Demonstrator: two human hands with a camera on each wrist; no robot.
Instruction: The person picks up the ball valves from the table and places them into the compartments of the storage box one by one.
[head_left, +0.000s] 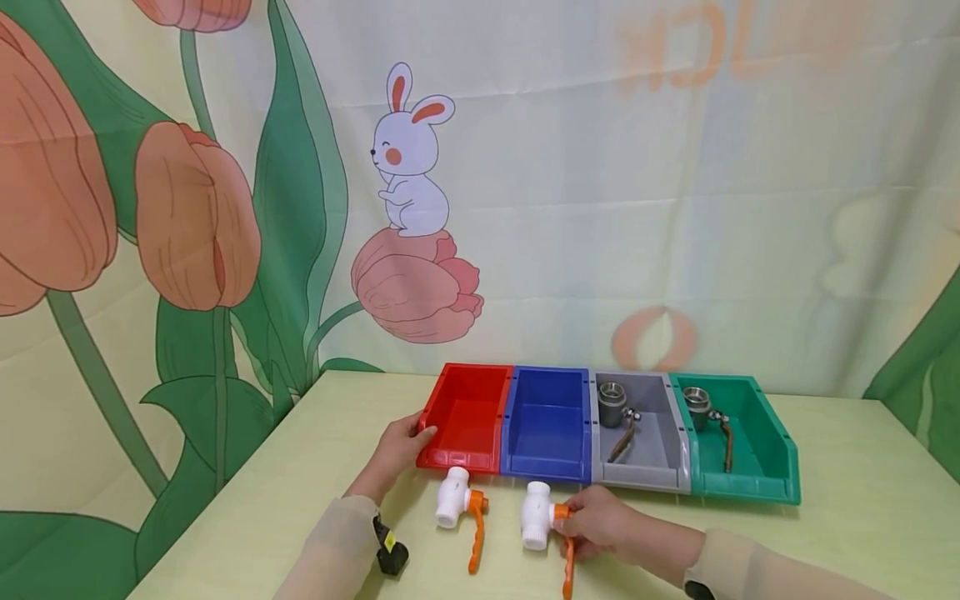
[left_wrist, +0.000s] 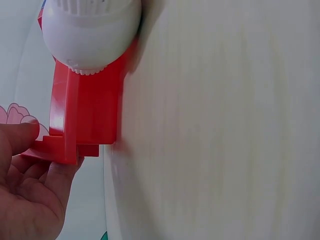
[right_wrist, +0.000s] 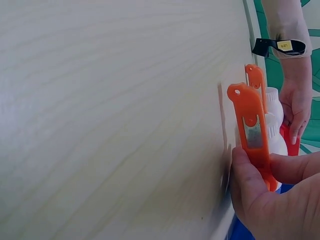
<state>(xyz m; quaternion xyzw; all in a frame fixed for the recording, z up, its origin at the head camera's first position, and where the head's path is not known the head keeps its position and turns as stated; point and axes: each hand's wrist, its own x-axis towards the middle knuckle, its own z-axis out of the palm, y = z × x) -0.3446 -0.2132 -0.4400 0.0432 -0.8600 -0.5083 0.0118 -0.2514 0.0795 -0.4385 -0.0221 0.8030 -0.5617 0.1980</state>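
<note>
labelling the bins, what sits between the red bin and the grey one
The blue bin sits between the red bin, whose edge the left hand holds, and the grey bin; the head view shows it.

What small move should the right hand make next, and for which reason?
Perhaps lift the white valve toward the blue bin: the right hand pinches the valve's orange handle, this bin lies just beyond and looks empty, while the grey bin beside it holds one metal valve.

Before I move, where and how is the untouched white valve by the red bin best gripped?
Probably by its orange handle, coming from the near side: the slim handle points that way beside the white valve body, while the red bin stands close behind.
</note>
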